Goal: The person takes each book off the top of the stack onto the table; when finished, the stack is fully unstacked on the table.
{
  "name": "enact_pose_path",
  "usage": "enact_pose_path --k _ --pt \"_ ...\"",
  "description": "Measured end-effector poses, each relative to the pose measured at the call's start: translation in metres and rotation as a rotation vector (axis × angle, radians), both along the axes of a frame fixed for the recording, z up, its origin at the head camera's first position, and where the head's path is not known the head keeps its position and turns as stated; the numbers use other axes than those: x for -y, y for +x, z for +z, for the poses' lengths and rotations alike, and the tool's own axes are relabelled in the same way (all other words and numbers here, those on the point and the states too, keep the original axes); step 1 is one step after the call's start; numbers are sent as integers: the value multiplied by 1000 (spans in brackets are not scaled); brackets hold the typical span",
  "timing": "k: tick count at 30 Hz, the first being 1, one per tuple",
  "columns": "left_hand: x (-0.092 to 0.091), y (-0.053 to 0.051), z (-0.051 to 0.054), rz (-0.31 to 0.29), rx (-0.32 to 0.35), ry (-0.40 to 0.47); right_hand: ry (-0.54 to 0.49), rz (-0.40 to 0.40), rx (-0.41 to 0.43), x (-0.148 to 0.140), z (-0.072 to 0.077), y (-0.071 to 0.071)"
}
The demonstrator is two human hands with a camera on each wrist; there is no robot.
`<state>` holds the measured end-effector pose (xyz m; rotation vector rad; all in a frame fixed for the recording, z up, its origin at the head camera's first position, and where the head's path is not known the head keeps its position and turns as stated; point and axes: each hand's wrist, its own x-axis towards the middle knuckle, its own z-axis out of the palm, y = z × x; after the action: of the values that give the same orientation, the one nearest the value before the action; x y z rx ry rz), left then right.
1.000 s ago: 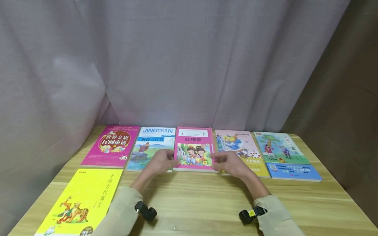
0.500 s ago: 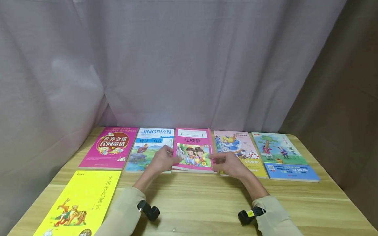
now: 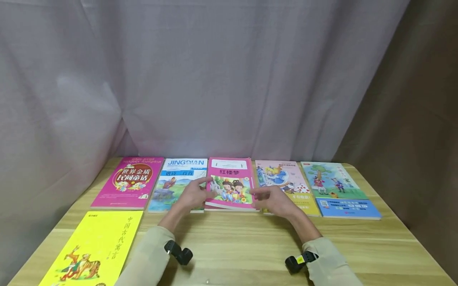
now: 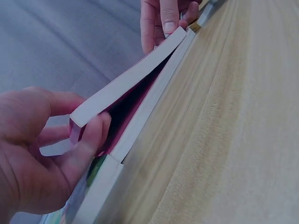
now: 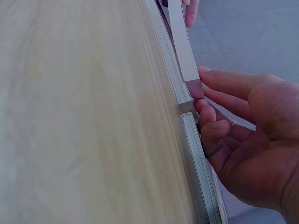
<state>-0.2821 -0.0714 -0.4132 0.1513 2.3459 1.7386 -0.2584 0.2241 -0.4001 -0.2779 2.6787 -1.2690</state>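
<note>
A pink children's book (image 3: 230, 169), with two cartoon children on its cover, lies in the middle of the back row. My left hand (image 3: 193, 194) pinches its left edge, thumb below and fingers above. In the left wrist view that end of the pink book (image 4: 126, 77) is tilted up, leaving a dark gap over another book (image 4: 152, 100) beneath it. At the opposite edge my right hand (image 3: 277, 200) holds the pink book between its fingers; in the right wrist view this end of the pink book (image 5: 184, 51) sits low, close to the lower book (image 5: 163, 46).
Left of it lie a blue-and-white book (image 3: 171, 194) and a magenta book (image 3: 125, 198). A pink-and-yellow book (image 3: 286, 178) and a green-and-blue book (image 3: 343, 198) lie to the right. A yellow book (image 3: 96, 238) is at front left on the wooden table (image 3: 232, 246). Grey curtain (image 3: 200, 87) hangs behind.
The left side of the pink book has risen off the book below, with my left hand lifting it. My right hand has stayed at the right edge. The head view has shifted slightly.
</note>
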Motion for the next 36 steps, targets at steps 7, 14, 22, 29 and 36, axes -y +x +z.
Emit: enact_pose_path --k 7,14,22,29,36 --pt "6 2 -2 2 70 85 13 -23 16 4 -2 0" --pt "15 5 -1 -17 83 108 44 -29 18 6 -3 -1" --pt "32 12 -1 -10 76 167 85 -25 -26 10 -4 0" --pt "49 23 1 -21 72 145 171 -37 -68 13 -4 -1" --pt "62 34 6 -38 15 98 181 -61 -49 11 -3 0"
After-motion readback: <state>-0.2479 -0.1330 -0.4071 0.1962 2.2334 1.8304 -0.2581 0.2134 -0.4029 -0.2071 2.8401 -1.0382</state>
